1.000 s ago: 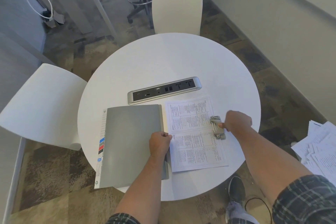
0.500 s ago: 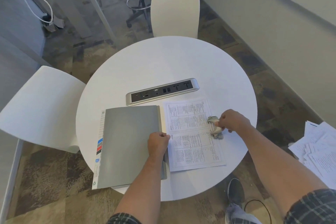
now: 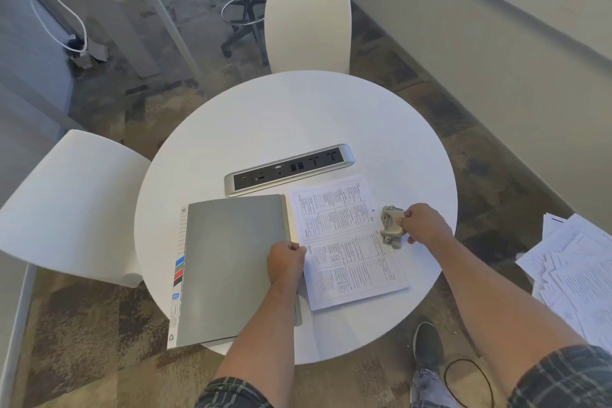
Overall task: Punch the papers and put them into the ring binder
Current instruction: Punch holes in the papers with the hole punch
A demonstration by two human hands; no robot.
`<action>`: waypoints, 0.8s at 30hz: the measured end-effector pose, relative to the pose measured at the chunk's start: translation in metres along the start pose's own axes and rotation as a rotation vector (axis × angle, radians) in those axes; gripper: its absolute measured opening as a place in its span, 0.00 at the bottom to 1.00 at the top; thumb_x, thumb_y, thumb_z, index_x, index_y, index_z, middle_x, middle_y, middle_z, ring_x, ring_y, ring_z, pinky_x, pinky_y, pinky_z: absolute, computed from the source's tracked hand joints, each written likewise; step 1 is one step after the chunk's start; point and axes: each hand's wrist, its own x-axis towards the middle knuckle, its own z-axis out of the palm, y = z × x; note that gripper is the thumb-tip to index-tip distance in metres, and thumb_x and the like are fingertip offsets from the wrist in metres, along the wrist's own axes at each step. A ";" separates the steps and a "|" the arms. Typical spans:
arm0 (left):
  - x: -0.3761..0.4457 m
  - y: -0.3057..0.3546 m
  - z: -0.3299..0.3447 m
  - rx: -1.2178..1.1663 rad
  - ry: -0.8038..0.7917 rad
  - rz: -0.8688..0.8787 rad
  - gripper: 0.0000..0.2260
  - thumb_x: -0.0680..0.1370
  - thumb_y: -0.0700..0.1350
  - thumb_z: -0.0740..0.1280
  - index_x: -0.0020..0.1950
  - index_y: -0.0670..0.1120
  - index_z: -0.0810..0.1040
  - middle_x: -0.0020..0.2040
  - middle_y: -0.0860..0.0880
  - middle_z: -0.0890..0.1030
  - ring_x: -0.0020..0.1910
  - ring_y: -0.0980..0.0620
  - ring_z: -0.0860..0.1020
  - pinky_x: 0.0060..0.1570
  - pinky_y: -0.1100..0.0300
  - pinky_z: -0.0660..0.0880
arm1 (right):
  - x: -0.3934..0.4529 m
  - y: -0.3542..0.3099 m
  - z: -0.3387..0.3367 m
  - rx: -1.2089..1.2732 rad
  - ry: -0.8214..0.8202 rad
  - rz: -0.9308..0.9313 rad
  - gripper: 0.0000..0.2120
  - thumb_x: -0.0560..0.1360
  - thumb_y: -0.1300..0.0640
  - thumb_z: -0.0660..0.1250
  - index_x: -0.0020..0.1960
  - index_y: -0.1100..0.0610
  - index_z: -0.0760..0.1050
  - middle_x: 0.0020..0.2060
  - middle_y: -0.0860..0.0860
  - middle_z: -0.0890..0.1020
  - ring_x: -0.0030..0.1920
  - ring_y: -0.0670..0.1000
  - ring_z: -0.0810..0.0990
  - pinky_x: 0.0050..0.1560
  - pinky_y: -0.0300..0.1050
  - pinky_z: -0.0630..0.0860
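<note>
Fingers of my left hand [image 3: 285, 262] are curling shut over the right edge of the grey ring binder [image 3: 235, 267], which is lying closed on the round white table [image 3: 298, 116] with its near end hanging a little past the table's edge. Coloured tabs are showing along the binder's left side. Just right of that hand, the printed papers [image 3: 344, 242] are lying flat on the table, their left edge touching or slipping slightly under the binder's right edge; I cannot tell which. My right hand [image 3: 425, 223] is reaching in from the right and gripping the small metal hole punch [image 3: 390, 223], fingers closed around its right side. The punch is sitting at the middle of the papers' right edge, overlapping that edge; whether the sheets are actually inside its slot I cannot tell. Both of my forearms are stretching forward from plaid sleeves at the bottom of the view, and my dark shoe [image 3: 427, 346] is standing on the carpet beside the table's near rim.

Beyond the papers and binder, a silver power-socket strip [image 3: 289, 169] is running slantwise across the tabletop, well clear of my hands. A loose pile of other printed sheets [image 3: 576, 272] is lying on the floor to my right. Two white chairs are standing at the table, one [image 3: 66, 205] on my left and one [image 3: 308, 30] on the far side.
</note>
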 end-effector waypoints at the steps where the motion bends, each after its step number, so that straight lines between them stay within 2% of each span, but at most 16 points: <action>1: 0.000 0.000 -0.001 0.005 0.002 -0.001 0.06 0.77 0.44 0.73 0.40 0.46 0.82 0.39 0.49 0.83 0.39 0.48 0.81 0.40 0.59 0.74 | -0.001 0.001 0.002 0.007 0.006 -0.015 0.05 0.78 0.56 0.65 0.48 0.56 0.77 0.38 0.52 0.85 0.36 0.52 0.87 0.41 0.46 0.78; 5: 0.001 0.001 -0.001 0.014 -0.004 -0.003 0.07 0.76 0.44 0.72 0.38 0.46 0.81 0.39 0.48 0.83 0.39 0.48 0.81 0.40 0.59 0.74 | -0.002 0.004 0.008 0.039 0.004 -0.081 0.06 0.80 0.56 0.63 0.51 0.53 0.78 0.40 0.49 0.84 0.37 0.51 0.86 0.39 0.46 0.78; 9: 0.002 0.001 -0.001 0.018 -0.004 0.002 0.08 0.76 0.44 0.73 0.38 0.47 0.81 0.40 0.47 0.84 0.39 0.47 0.82 0.41 0.56 0.78 | 0.004 0.002 0.009 0.044 -0.044 -0.140 0.08 0.81 0.56 0.63 0.57 0.54 0.78 0.47 0.52 0.83 0.41 0.54 0.85 0.38 0.47 0.78; 12: 0.002 0.001 -0.001 0.020 -0.003 0.008 0.07 0.76 0.44 0.73 0.38 0.47 0.81 0.41 0.47 0.85 0.40 0.46 0.83 0.45 0.54 0.81 | 0.007 -0.002 0.012 0.052 -0.087 -0.171 0.08 0.81 0.53 0.66 0.59 0.51 0.77 0.50 0.51 0.82 0.43 0.53 0.84 0.41 0.48 0.80; 15: 0.001 0.000 -0.001 0.019 -0.001 0.013 0.08 0.77 0.44 0.72 0.38 0.47 0.81 0.39 0.48 0.84 0.38 0.47 0.82 0.44 0.53 0.80 | 0.009 -0.001 0.014 0.067 -0.101 -0.159 0.08 0.77 0.49 0.71 0.55 0.50 0.78 0.48 0.49 0.83 0.42 0.51 0.85 0.47 0.53 0.84; 17: 0.001 0.000 -0.001 0.021 -0.002 0.014 0.08 0.77 0.44 0.72 0.39 0.46 0.81 0.39 0.49 0.83 0.38 0.48 0.81 0.44 0.54 0.80 | 0.008 0.001 0.012 0.040 -0.085 -0.134 0.12 0.75 0.44 0.73 0.50 0.51 0.78 0.42 0.48 0.84 0.38 0.50 0.85 0.48 0.53 0.84; 20: 0.001 0.000 0.000 0.021 0.000 0.015 0.07 0.77 0.44 0.72 0.40 0.45 0.81 0.39 0.49 0.83 0.39 0.49 0.81 0.44 0.55 0.80 | 0.004 0.005 0.009 -0.050 -0.055 -0.074 0.17 0.73 0.36 0.72 0.45 0.50 0.77 0.38 0.48 0.85 0.38 0.50 0.85 0.49 0.52 0.83; 24: 0.002 0.000 0.000 0.021 -0.004 0.015 0.07 0.78 0.45 0.72 0.40 0.45 0.81 0.39 0.50 0.83 0.39 0.49 0.81 0.44 0.55 0.79 | 0.002 0.006 0.012 -0.066 -0.062 -0.017 0.20 0.74 0.33 0.69 0.44 0.51 0.78 0.38 0.48 0.85 0.38 0.51 0.85 0.51 0.51 0.81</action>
